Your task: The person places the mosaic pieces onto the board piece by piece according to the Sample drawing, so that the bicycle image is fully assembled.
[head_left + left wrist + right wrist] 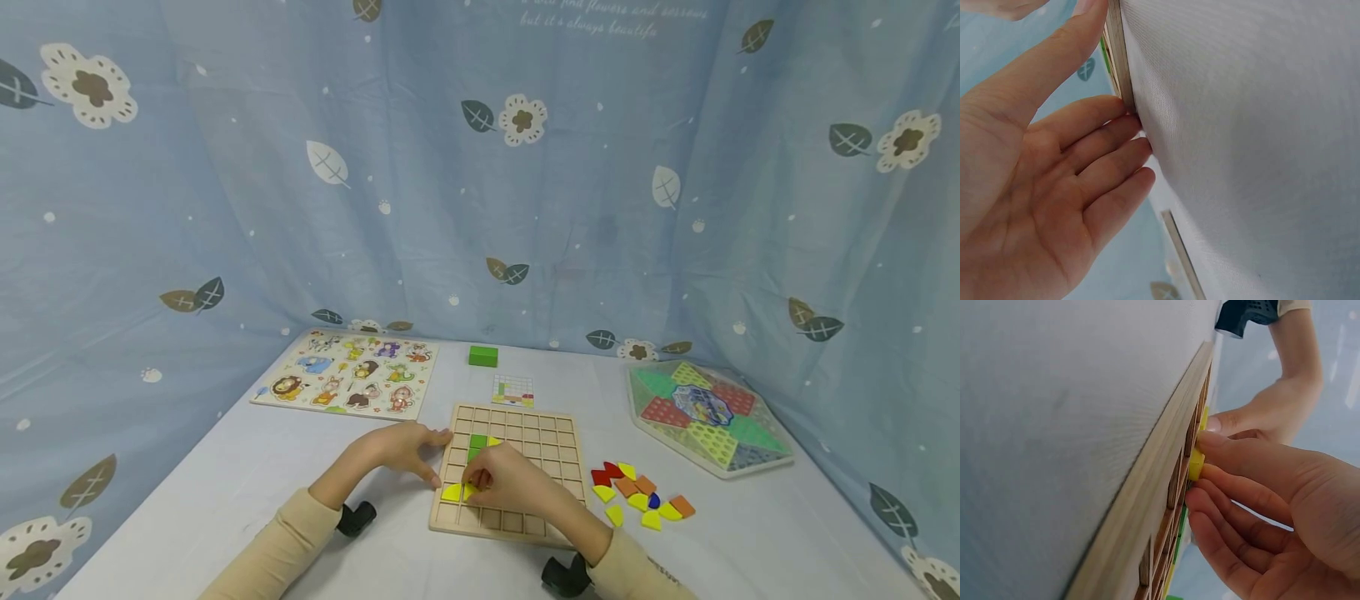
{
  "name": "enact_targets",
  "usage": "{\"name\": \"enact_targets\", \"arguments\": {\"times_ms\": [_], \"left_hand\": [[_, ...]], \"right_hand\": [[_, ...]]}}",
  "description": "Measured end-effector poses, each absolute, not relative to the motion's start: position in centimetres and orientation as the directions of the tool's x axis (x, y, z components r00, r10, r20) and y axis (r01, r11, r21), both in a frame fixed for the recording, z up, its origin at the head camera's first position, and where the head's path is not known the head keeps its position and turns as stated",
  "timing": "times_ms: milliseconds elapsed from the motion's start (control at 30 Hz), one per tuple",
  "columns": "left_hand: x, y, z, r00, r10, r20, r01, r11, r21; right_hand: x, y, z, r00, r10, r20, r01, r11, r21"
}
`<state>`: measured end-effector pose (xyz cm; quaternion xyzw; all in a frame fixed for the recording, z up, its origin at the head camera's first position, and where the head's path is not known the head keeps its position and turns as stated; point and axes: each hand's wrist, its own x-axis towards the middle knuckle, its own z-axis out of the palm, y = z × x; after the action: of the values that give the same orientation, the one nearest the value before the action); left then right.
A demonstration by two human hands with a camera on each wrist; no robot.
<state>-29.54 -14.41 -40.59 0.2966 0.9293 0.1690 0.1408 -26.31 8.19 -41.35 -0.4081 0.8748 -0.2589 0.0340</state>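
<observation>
A square wooden grid board [510, 522] lies on the white cloth. My right hand [513, 479] pinches a yellow quarter-round piece [1196, 464] between thumb and forefinger, low over the board's left side. Another yellow piece [452, 492] sits in the grid just left of it. Farther up, green pieces [477, 441] and a yellow piece [494, 441] are in cells, partly hidden by that hand. At the board's left edge my left hand [408, 448] touches the rim with thumb and fingertips; the left wrist view shows its fingers [1113, 159] nearly straight.
Loose red, orange, yellow and blue pieces [637, 501] lie right of the board. Behind it are a pattern card [513, 391] and a green block [483, 357]. An animal puzzle board [345, 375] stands back left, a star-patterned game board [708, 417] at right.
</observation>
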Motion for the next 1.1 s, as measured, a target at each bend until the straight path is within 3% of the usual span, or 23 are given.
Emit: {"name": "enact_targets", "arguments": {"times_ms": [667, 1100], "left_hand": [[-29.4, -14.4, -40.6, -0.786, 0.598, -0.153, 0.504, 0.765, 0.402], [-29.6, -14.3, -40.7, -0.786, 0.597, -0.162, 0.5, 0.767, 0.401]], "right_hand": [[-26.0, 8.4, -41.2, -0.669, -0.731, 0.134, -0.691, 0.544, -0.476], [-25.4, 11.4, -39.8, -0.712, -0.692, 0.118, -0.651, 0.589, -0.478]]}}
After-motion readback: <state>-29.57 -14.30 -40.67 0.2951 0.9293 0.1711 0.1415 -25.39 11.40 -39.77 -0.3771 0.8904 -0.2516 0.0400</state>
